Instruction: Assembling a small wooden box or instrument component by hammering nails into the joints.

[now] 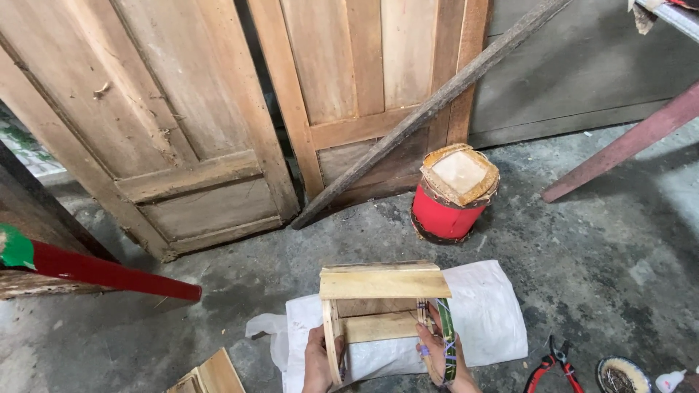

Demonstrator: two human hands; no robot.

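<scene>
While the left hand clasps one upright of the small wooden frame and the right hand presses a green strip against the other, the frame stands assembled over a white sack on the floor; judging by this, binding has only begun.

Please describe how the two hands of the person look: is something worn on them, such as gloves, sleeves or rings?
Both hands are bare: no gloves on the left hand or the right hand. No sleeve reaches the wrists, which enter from the bottom edge of the picture. I can make out no ring or watch. Only the hands and a little of the wrists are in view.
</scene>
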